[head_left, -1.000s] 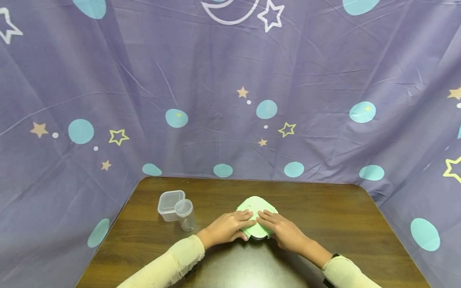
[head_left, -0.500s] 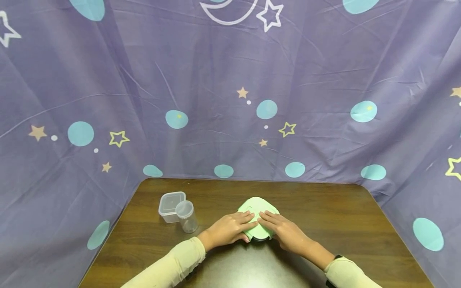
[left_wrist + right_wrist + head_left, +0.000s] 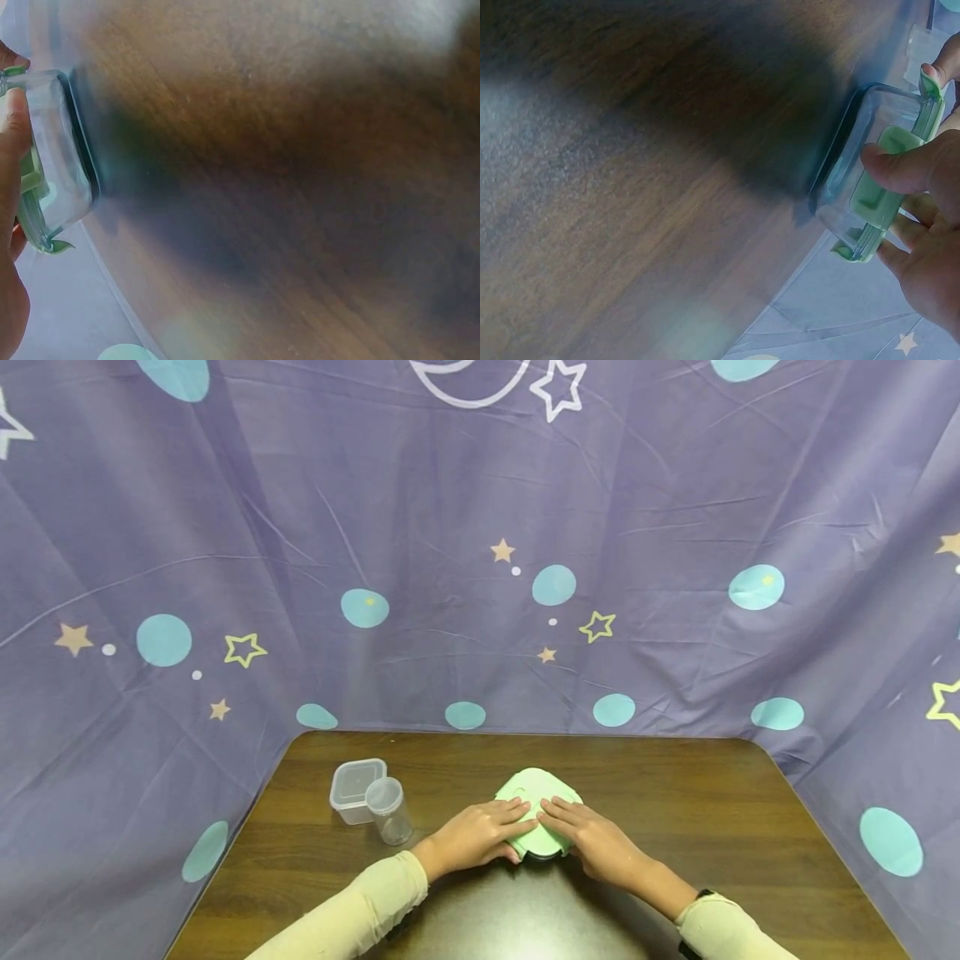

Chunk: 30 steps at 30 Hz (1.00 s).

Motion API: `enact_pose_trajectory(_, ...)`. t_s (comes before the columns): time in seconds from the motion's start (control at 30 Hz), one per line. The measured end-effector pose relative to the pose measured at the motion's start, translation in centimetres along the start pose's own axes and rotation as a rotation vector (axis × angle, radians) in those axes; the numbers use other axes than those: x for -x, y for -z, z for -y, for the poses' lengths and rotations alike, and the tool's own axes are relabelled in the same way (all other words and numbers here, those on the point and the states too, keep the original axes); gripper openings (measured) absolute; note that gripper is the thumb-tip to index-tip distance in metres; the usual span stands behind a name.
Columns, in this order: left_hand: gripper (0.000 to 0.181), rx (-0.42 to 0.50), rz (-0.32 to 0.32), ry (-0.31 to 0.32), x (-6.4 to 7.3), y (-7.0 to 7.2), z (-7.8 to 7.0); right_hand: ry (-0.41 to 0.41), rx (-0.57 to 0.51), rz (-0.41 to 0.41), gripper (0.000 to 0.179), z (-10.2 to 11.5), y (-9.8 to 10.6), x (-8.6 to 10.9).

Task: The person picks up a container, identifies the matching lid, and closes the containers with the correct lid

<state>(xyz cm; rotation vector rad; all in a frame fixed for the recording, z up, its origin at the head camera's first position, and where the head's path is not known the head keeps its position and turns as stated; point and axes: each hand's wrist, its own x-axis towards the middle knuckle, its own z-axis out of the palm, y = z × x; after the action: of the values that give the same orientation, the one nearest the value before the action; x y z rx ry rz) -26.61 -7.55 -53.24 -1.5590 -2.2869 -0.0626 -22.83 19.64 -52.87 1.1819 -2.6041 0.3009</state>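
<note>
A glass food container (image 3: 66, 150) with a light green snap lid (image 3: 534, 783) stands upright near the middle of the table. My left hand (image 3: 474, 835) holds its left side, fingers over the lid and thumb down at the near left corner. From the right, my right hand (image 3: 598, 845) grips it, with fingers lying on the lid. In the right wrist view, the right thumb (image 3: 896, 169) presses against a green side latch (image 3: 870, 199), while another latch (image 3: 847, 251) sticks outward. The fingers hide part of the lid's top.
To the left on the brown wooden table (image 3: 675, 777) are a square clear plastic box (image 3: 352, 810) and, right beside it, a clear round jar (image 3: 393, 822). A purple patterned cloth (image 3: 450, 527) rises behind the table and along both sides.
The head view has shifted slightly. Both hands stay on the container with almost no visible movement.
</note>
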Motion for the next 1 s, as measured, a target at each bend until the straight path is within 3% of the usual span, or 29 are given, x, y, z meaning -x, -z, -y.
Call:
enact_pose_trajectory(0.53,0.064,-0.023,0.018,-0.001,-0.4,0.1,0.1,0.009,-0.022,0.05,0.079,-0.5,0.5,-0.1)
enact_pose_trajectory(1.0,0.063,-0.028,0.08,0.004,-0.4,0.6,0.3,0.12,0.019,0.079,0.081,-2.6,0.6,0.0)
